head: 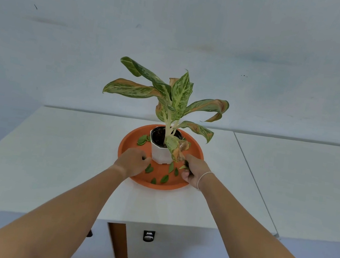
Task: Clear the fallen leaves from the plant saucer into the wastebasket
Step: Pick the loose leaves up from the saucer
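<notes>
My white faceted plastic pot (160,151) blocks the round orange saucer's (127,142) middle; drooping browned leaf (176,149) overhangs my right hand (194,173); near rim stays reachable

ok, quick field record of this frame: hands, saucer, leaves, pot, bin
left hand: curled over the saucer's left front, beside the pot; contents hidden
right hand: closed grip on small green leaves
saucer: orange, round, on white table
loose leaves: several in saucer front, a few more left of pot
pot: white, upright in the saucer, holds plant
wastebasket: not identifiable in view
</notes>
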Demonstrator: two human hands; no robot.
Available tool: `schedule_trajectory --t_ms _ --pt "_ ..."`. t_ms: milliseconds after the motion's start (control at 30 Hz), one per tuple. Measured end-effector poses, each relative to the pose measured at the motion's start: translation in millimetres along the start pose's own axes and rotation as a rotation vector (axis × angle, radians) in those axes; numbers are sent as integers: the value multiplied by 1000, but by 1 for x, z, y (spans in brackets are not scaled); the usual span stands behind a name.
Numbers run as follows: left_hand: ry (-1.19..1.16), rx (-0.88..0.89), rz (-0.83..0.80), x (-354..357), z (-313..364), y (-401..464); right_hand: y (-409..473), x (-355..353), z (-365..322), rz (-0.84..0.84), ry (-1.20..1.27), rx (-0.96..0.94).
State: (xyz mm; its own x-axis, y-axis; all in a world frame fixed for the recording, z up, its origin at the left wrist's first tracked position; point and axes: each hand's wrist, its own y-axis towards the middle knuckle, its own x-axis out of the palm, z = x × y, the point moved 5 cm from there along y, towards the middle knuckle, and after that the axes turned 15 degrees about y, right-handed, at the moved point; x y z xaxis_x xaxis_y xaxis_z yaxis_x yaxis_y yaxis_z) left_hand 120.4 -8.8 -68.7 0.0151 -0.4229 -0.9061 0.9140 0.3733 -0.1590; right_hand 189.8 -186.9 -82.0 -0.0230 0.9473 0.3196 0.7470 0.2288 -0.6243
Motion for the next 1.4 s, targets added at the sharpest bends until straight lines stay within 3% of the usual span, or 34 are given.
schedule_trajectory --t_ms 100,267,467,767,1033,1200,1400 --pt "107 15 -40 3 1 -1 3 0 -7 -28 -270 -88" --pt "277 51 -80 6 7 3 -4 16 -15 -25 -1088 -381" --pt "505 113 -49 18 9 9 -6 24 -9 111 -1342 -506" --pt "608 120 -34 23 18 6 2 33 -1 104 -1621 -429" --pt "37 50 17 -2 5 -1 -16 32 -12 47 -1587 -499" --pt "-49 -34 59 -20 -22 -11 -25 35 -17 -102 -1540 -445" --pt "-97 -85 58 -21 -55 -30 -18 33 -2 -137 -1539 -320"
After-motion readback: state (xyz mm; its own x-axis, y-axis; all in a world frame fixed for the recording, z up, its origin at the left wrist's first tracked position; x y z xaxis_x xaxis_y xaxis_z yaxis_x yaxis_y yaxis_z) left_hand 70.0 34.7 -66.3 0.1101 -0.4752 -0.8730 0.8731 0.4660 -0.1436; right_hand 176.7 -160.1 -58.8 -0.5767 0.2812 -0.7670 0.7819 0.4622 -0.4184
